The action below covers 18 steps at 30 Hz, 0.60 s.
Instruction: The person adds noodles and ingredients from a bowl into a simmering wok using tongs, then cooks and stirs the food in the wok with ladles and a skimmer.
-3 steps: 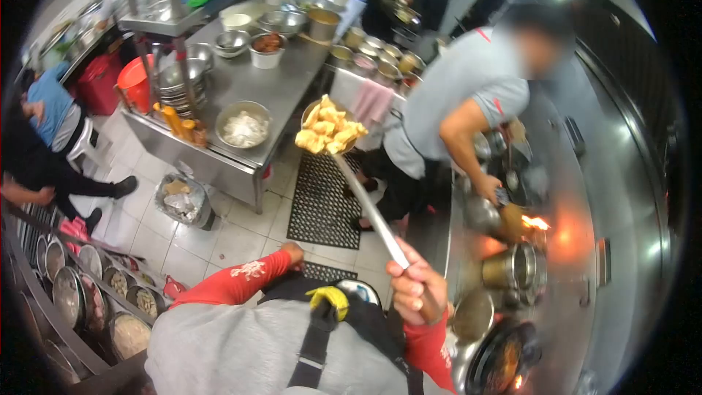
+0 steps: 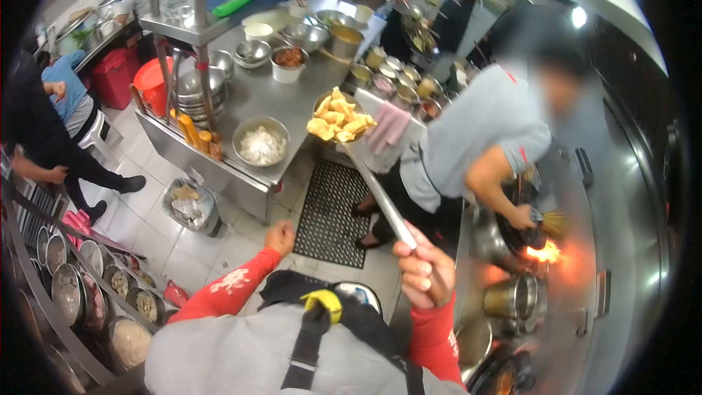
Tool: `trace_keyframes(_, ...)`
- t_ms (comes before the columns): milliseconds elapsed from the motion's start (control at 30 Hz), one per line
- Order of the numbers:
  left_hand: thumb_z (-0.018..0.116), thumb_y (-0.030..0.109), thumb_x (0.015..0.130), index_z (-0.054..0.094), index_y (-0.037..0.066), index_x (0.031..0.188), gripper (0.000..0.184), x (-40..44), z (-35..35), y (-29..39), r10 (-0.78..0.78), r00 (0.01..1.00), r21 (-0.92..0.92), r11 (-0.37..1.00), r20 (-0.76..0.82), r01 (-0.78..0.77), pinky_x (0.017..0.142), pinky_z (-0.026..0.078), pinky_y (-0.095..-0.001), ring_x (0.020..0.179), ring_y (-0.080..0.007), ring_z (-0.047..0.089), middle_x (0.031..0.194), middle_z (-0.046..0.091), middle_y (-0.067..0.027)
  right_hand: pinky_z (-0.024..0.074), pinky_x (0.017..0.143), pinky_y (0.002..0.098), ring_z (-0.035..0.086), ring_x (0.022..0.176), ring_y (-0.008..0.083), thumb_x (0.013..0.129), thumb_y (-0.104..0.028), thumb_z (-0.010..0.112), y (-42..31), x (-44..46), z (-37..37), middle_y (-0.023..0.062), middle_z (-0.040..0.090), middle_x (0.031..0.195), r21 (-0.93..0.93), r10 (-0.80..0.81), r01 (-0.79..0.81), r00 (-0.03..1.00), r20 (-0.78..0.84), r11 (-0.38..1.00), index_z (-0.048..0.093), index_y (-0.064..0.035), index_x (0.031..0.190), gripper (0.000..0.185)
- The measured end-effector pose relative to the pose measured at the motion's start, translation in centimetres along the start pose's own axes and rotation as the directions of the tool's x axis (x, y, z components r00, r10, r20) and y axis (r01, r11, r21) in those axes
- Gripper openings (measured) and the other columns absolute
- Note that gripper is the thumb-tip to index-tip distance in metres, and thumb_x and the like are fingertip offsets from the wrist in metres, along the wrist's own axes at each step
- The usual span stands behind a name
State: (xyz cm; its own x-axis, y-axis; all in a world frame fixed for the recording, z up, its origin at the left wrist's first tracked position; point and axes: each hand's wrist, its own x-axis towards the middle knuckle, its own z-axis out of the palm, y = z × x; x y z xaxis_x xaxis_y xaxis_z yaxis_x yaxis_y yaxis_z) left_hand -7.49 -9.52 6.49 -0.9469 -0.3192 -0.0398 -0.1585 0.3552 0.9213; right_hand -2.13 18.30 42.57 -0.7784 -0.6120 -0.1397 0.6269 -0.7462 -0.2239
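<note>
The right hand (image 2: 426, 272), nearest on the right, closes around the end of the long-handled ladle (image 2: 380, 199), thumb along the handle. From that grip the ladle's long axis points to 11 o'clock, slanting across in front of the body. At 10 o'clock from the right hand, the left hand (image 2: 279, 238) hangs well apart from the handle, fingers seemingly curled; no object shows in it, though I cannot tell how tightly it closes. The ladle's head, heaped with golden pieces (image 2: 340, 118), sits at 1 o'clock from the left hand, which appears nearer to it than the right. Beyond, on the steel counter (image 2: 248, 91), a metal bowl (image 2: 239, 145) of white food (image 2: 262, 145) lies toward 9 o'clock from the head.
</note>
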Motion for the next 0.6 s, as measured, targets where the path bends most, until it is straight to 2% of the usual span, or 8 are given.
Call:
trace_keyframes(33,0.054,0.018,0.091,0.062,0.005,0.094,0.016,1.8,-3.2,4.8,0.3,0.913,-0.069,0.941,-0.275,-0.331,0.065,0.05,-0.0298,0.07,-0.0192,0.061,0.081,0.065,-0.0085,0.0468,0.045,0.0274,0.052,0.063,0.0139,0.089,0.001,0.043,-1.4,2.4,0.7,0.0181,0.049,0.102,-0.016,0.02,-0.021,1.0,-0.003,1.0,0.031,-0.0042,0.138,0.051)
trace_keyframes(67,0.054,0.015,0.09,0.061,0.004,0.096,0.014,3.6,-6.4,9.3,0.342,0.844,0.111,0.939,-0.413,-0.326,0.066,0.047,-0.03,0.071,-0.0202,0.06,0.081,0.063,-0.009,0.0465,0.046,0.027,0.052,0.064,0.0135,0.089,0.001,0.043,-2.8,4.5,1.5,0.0176,0.049,0.102,-0.033,0.042,-0.043,0.999,-0.022,0.999,0.032,-0.0042,0.138,0.05)
trace_keyframes(133,0.058,0.013,0.087,0.055,0.001,0.105,0.021,10.5,-13.3,15.0,0.367,0.59,0.122,0.903,-0.719,-0.413,0.07,0.05,-0.0348,0.079,-0.0309,0.062,0.089,0.063,-0.0171,0.0464,0.048,0.026,0.05,0.064,0.0126,0.092,-0.002,0.042,-4.5,9.6,3.1,0.0146,0.049,0.098,-0.071,0.067,-0.067,0.998,-0.005,0.995,0.039,-0.0011,0.128,0.037)
trace_keyframes(167,0.06,0.014,0.084,0.049,0.0,0.112,0.033,13.9,-16.2,16.7,0.265,0.597,-0.016,0.906,-0.758,-0.422,0.077,0.048,-0.0392,0.088,-0.034,0.06,0.102,0.059,-0.0206,0.0466,0.048,0.026,0.051,0.065,0.013,0.092,-0.002,0.042,-5.7,12.4,3.2,0.0142,0.049,0.097,-0.043,0.105,-0.104,0.994,0.011,0.994,0.04,-0.0012,0.125,0.033)
trace_keyframes(233,0.063,0.019,0.081,0.047,0.0,0.114,0.041,19.8,-20.6,18.9,0.52,0.259,0.468,0.851,-0.814,-0.238,0.082,0.046,-0.0453,0.093,-0.0369,0.058,0.109,0.056,-0.0224,0.0471,0.049,0.0261,0.052,0.066,0.0134,0.093,-0.004,0.042,-7.8,17.4,3.9,0.0137,0.049,0.097,-0.033,0.154,-0.154,0.988,0.014,0.988,0.042,0.0006,0.118,0.026)
trace_keyframes(267,0.065,0.024,0.079,0.045,0.0,0.118,0.05,22.1,-22.5,19.8,0.563,0.242,0.514,0.824,-0.79,-0.238,0.083,0.045,-0.0491,0.091,-0.0405,0.058,0.103,0.058,-0.022,0.0474,0.05,0.0263,0.052,0.066,0.0135,0.093,-0.004,0.042,-8.7,20.0,4.8,0.0136,0.049,0.097,-0.052,0.168,-0.168,0.986,0.011,0.985,0.043,0.0025,0.113,0.022)
trace_keyframes(333,0.065,0.029,0.08,0.052,0.0,0.113,0.045,24.9,-24.4,21.1,0.238,0.551,0.197,0.971,-0.8,-0.134,0.079,0.047,-0.047,0.086,-0.0411,0.06,0.093,0.063,-0.0209,0.0473,0.05,0.025,0.053,0.065,0.0125,0.092,-0.007,0.045,-10.4,24.8,5.3,0.0129,0.049,0.093,-0.182,0.115,-0.105,0.992,0.045,0.978,0.043,0.008,0.099,0.017)
trace_keyframes(600,0.065,0.028,0.082,0.062,0.001,0.085,0.028,27.3,-25.8,20.3,0.248,0.521,0.103,0.951,-0.817,-0.291,0.065,0.048,-0.0397,0.072,-0.0361,0.064,0.074,0.064,-0.02,0.0436,0.049,0.0202,0.053,0.059,0.0108,0.088,-0.006,0.052,-16.1,43.5,4.3,0.0062,0.052,0.077,-0.081,0.234,-0.233,0.972,0.004,0.969,0.046,0.0061,0.094,0.015)
